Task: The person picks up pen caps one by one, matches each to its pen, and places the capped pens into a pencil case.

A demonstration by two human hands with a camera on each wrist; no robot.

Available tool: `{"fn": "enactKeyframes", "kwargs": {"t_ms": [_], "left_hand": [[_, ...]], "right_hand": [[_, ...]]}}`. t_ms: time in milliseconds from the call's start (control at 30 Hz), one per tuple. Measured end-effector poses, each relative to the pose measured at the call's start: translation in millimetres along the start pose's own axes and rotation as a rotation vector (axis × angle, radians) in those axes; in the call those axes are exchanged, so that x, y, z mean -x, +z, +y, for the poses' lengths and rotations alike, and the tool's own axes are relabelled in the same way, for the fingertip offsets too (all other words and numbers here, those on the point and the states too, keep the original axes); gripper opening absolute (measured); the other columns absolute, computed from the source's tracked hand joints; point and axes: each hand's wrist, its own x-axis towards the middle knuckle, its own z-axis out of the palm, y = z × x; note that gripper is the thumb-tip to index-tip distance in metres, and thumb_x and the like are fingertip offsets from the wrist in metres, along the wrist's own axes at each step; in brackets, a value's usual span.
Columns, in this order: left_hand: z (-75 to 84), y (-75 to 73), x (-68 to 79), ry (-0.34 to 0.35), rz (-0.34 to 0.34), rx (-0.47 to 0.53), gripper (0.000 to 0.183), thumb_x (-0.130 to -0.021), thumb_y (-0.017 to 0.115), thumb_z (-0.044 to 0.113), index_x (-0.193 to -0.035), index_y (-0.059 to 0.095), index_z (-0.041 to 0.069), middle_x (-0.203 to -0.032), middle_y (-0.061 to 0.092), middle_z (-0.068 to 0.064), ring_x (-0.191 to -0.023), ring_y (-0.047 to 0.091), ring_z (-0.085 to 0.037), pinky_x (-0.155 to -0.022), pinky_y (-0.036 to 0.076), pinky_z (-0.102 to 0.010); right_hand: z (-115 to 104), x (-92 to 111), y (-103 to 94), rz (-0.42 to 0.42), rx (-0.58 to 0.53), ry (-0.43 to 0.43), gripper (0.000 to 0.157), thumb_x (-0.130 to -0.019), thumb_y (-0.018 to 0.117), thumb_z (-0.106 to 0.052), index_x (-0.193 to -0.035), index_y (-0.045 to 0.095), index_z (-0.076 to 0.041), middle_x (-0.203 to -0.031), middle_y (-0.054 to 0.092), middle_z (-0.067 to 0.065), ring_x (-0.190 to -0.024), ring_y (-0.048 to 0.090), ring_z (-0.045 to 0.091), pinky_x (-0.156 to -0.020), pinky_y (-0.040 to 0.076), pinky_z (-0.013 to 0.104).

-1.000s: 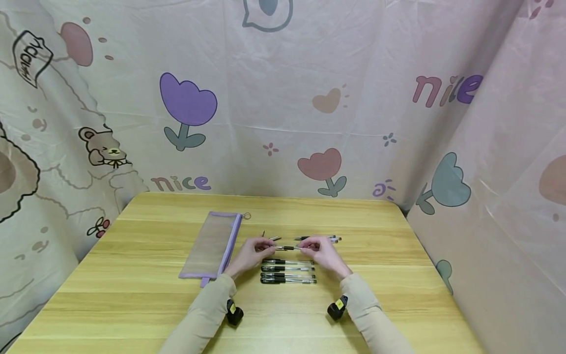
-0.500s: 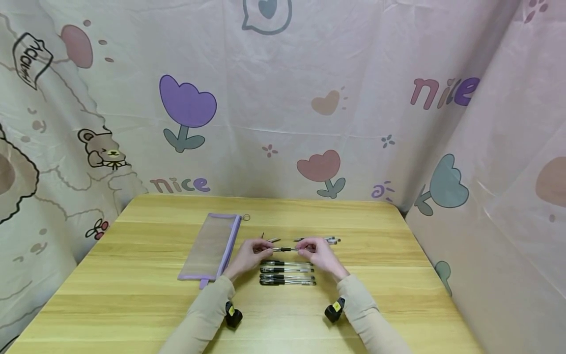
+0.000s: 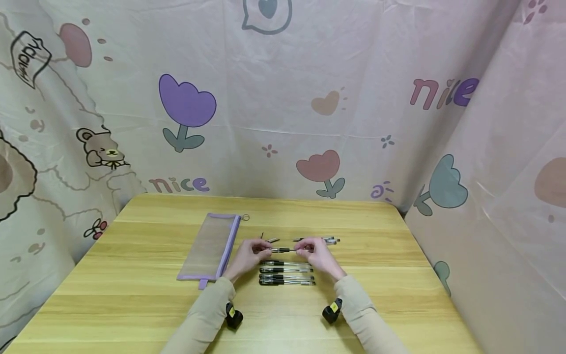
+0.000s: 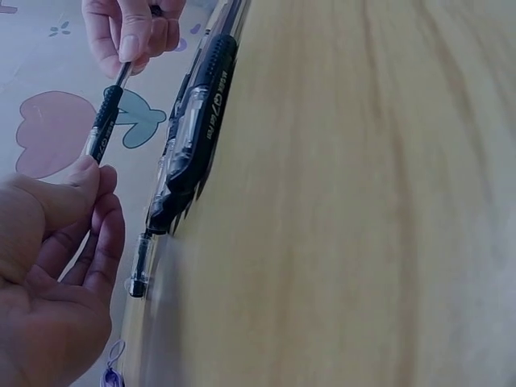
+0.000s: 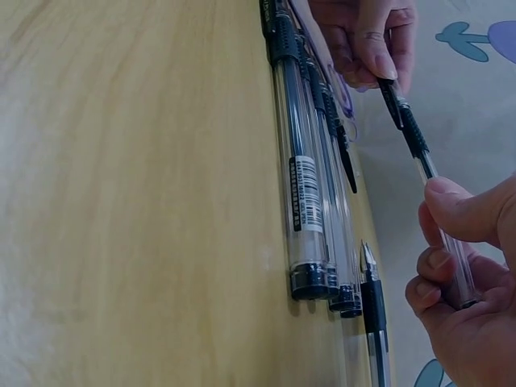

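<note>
**One pen, two hands, mid-table**

Head view: the left hand [image 3: 252,254] and the right hand [image 3: 319,254] meet near the frame's center, lower half. Between them, the held pen [image 3: 284,250] lies nearly level, dark grip section showing in the gap. Both hands pinch it, thumb against fingers, with no more opening than the pen's thickness.

Right wrist view, right side: right hand has the clear barrel, its dark end poking out below the curled fingers; at upper right, left hand's thumb and fingers close on the other end, by a dark clip. Left wrist view agrees: pen slanting at upper left, a hand at each end.

Just below the hands in the head view: four capped pens [image 3: 287,282], side by side, dark ends to the left. A barcode label [image 5: 306,193] sits on one barrel, right wrist view. More pens [image 3: 332,241] lie behind the right hand, partly covered. Slim pieces [image 3: 273,240] lie beyond the left hand, too small to identify.

Left of center: a mesh pouch [image 3: 208,248], lavender edging, lying flat, metal ring [image 3: 246,217] at its upper right corner. Wood-grain table [image 3: 132,295] beneath; printed cloth [image 3: 265,73] fills the upper frame.
</note>
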Motion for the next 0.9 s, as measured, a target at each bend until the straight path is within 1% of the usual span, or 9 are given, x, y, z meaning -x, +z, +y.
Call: {"fn": "enactKeyframes", "kwargs": {"t_ms": [133, 267, 467, 567, 667, 733, 800, 900], "left_hand": [[0.5, 0.0, 0.7, -0.003, 0.020, -0.014, 0.011, -0.088, 0.074, 0.002, -0.099, 0.074, 0.000, -0.090, 0.074, -0.015, -0.075, 0.064, -0.009, -0.070, 0.052, -0.018], [2.5, 0.2, 0.6, -0.019, 0.021, -0.022, 0.012, -0.087, 0.074, 0.003, -0.099, 0.075, 0.002, -0.091, 0.074, -0.014, -0.075, 0.063, -0.008, -0.070, 0.052, -0.019], [5.2, -2.4, -0.2, -0.037, -0.015, -0.037, 0.011, -0.089, 0.072, 0.003, -0.100, 0.074, 0.001, -0.094, 0.073, -0.014, -0.079, 0.063, -0.009, -0.073, 0.052, -0.018], [4.8, -5.2, 0.0, -0.029, -0.038, -0.026, 0.013, -0.091, 0.070, 0.004, -0.102, 0.073, -0.002, -0.095, 0.073, -0.016, -0.081, 0.064, -0.011, -0.073, 0.052, -0.019], [3.1, -7.7, -0.6, -0.011, -0.047, -0.007, 0.015, -0.093, 0.069, 0.005, -0.104, 0.072, -0.004, -0.094, 0.073, -0.019, -0.080, 0.064, -0.012, -0.072, 0.052, -0.019], [1.8, -9.3, -0.9, -0.013, -0.044, 0.001, 0.015, -0.093, 0.068, 0.005, -0.104, 0.072, -0.005, -0.094, 0.073, -0.020, -0.079, 0.063, -0.011, -0.071, 0.051, -0.019], [0.5, -10.9, -1.1, -0.018, -0.035, 0.003, 0.016, -0.093, 0.068, 0.005, -0.105, 0.072, -0.005, -0.094, 0.073, -0.020, -0.079, 0.062, -0.011, -0.071, 0.050, -0.018], [-0.4, -13.2, -0.6, -0.037, -0.015, -0.003, 0.017, -0.094, 0.067, 0.005, -0.106, 0.072, -0.005, -0.095, 0.073, -0.020, -0.080, 0.062, -0.010, -0.072, 0.049, -0.018]], "right_hand": [[-1, -1, 0.8, 0.003, 0.016, 0.000, 0.014, -0.091, 0.069, -0.002, -0.102, 0.075, -0.005, -0.103, 0.074, 0.012, -0.084, 0.064, 0.016, -0.071, 0.052, 0.021], [0, -1, 1.7, 0.006, 0.024, -0.004, 0.014, -0.090, 0.069, -0.001, -0.102, 0.075, -0.004, -0.102, 0.073, 0.012, -0.083, 0.062, 0.014, -0.072, 0.052, 0.020], [4, -2, 0.4, -0.019, 0.015, 0.004, 0.015, -0.090, 0.069, -0.003, -0.104, 0.075, -0.003, -0.102, 0.073, 0.013, -0.082, 0.063, 0.017, -0.070, 0.051, 0.019], [7, -2, -1.5, -0.047, 0.002, 0.007, 0.017, -0.092, 0.068, -0.004, -0.108, 0.074, -0.004, -0.106, 0.073, 0.014, -0.085, 0.064, 0.020, -0.071, 0.051, 0.019], [11, -1, -4.3, -0.059, -0.013, -0.001, 0.021, -0.093, 0.067, -0.004, -0.113, 0.072, -0.003, -0.110, 0.073, 0.016, -0.091, 0.067, 0.023, -0.075, 0.053, 0.020], [14, 0, -6.6, -0.055, -0.023, -0.005, 0.023, -0.093, 0.066, -0.004, -0.116, 0.071, -0.002, -0.114, 0.073, 0.017, -0.095, 0.067, 0.023, -0.079, 0.053, 0.020], [18, 0, -9.3, -0.041, -0.028, -0.014, 0.024, -0.094, 0.065, -0.003, -0.117, 0.070, -0.001, -0.114, 0.073, 0.019, -0.094, 0.066, 0.020, -0.080, 0.053, 0.020], [23, 1, -13.1, -0.005, -0.024, -0.011, 0.021, -0.093, 0.066, -0.002, -0.114, 0.071, 0.001, -0.108, 0.073, 0.020, -0.087, 0.063, 0.014, -0.075, 0.051, 0.020]]}}
